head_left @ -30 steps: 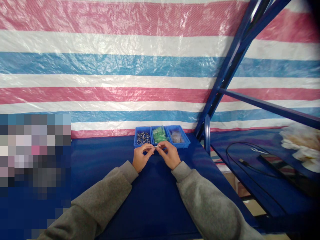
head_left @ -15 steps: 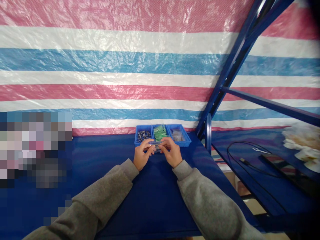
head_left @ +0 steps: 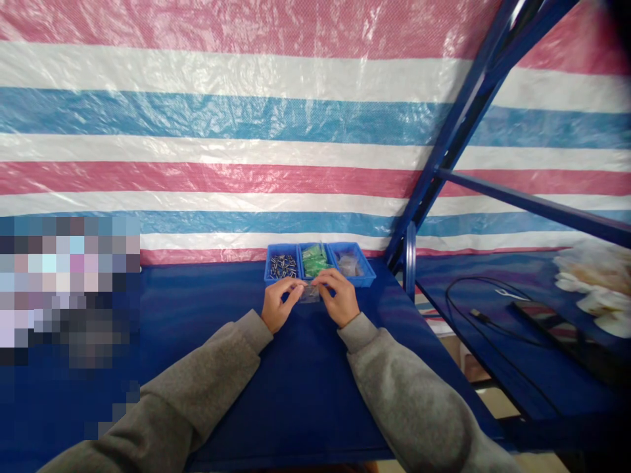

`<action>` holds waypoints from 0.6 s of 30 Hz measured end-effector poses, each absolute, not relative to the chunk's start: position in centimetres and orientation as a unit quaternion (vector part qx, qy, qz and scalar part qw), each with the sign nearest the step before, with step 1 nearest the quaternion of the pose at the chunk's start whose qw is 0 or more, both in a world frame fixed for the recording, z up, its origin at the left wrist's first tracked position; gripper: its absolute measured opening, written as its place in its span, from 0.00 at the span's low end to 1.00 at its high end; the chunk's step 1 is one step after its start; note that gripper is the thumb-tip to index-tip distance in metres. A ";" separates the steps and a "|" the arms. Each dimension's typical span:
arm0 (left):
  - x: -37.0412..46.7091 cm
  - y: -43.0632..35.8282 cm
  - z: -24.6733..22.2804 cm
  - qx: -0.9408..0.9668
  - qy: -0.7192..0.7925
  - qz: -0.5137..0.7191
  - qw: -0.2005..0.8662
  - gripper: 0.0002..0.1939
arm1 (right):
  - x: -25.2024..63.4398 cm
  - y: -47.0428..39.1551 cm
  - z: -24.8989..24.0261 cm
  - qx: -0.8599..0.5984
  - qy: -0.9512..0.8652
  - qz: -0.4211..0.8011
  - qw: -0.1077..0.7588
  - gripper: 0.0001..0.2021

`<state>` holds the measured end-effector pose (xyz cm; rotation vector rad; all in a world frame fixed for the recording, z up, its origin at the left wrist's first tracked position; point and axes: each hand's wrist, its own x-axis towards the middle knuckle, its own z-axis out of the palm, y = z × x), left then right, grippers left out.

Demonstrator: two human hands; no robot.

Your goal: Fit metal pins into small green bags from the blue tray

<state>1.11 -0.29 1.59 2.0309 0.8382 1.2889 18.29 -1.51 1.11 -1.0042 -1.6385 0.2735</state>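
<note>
A small clear plastic bag (head_left: 310,293) hangs between my hands, just in front of the blue bins. My left hand (head_left: 280,303) pinches its upper left edge, and my right hand (head_left: 339,299) pinches the upper right. What the bag holds is too small to make out. Behind my hands, the left blue bin (head_left: 270,261) contains many small metal screws (head_left: 283,266). Green packets (head_left: 314,259) fill the middle bin, and clear plastic bags (head_left: 348,265) lie in the right bin (head_left: 369,276).
The blue tabletop (head_left: 300,394) stretches beneath my forearms. A blue metal frame (head_left: 444,154) rises at the right. Beyond it, a second table bears a black cable (head_left: 493,323) and a pile of plastic bags (head_left: 591,282). A striped sheet (head_left: 221,118) hangs behind; the left side is pixelated.
The bag now hangs lower between my fingers, its top edge pinched at both sides. My hands have stayed in nearly the same place, and the view has shifted slightly.
</note>
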 end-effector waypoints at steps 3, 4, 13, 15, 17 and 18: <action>1.3 -0.2 1.6 0.773 0.313 0.474 0.282 0.14 | 18.2 -1.5 1.1 -0.421 -0.696 0.120 0.569 0.10; 1.3 -0.2 1.6 0.772 0.313 0.476 0.282 0.13 | 18.2 -1.5 1.0 -0.417 -0.699 0.125 0.567 0.10; 1.1 -0.1 1.8 0.778 0.307 0.491 0.245 0.13 | 18.1 -1.4 0.8 -0.431 -0.703 0.125 0.552 0.07; 1.1 -0.1 1.8 0.779 0.310 0.499 0.218 0.12 | 18.2 -1.5 0.9 -0.442 -0.703 0.121 0.543 0.05; 1.3 0.1 1.7 0.780 0.316 0.502 0.199 0.11 | 18.2 -1.6 1.0 -0.447 -0.706 0.119 0.536 0.04; 1.4 0.1 1.6 0.780 0.319 0.502 0.192 0.10 | 18.1 -1.6 1.0 -0.449 -0.707 0.118 0.534 0.04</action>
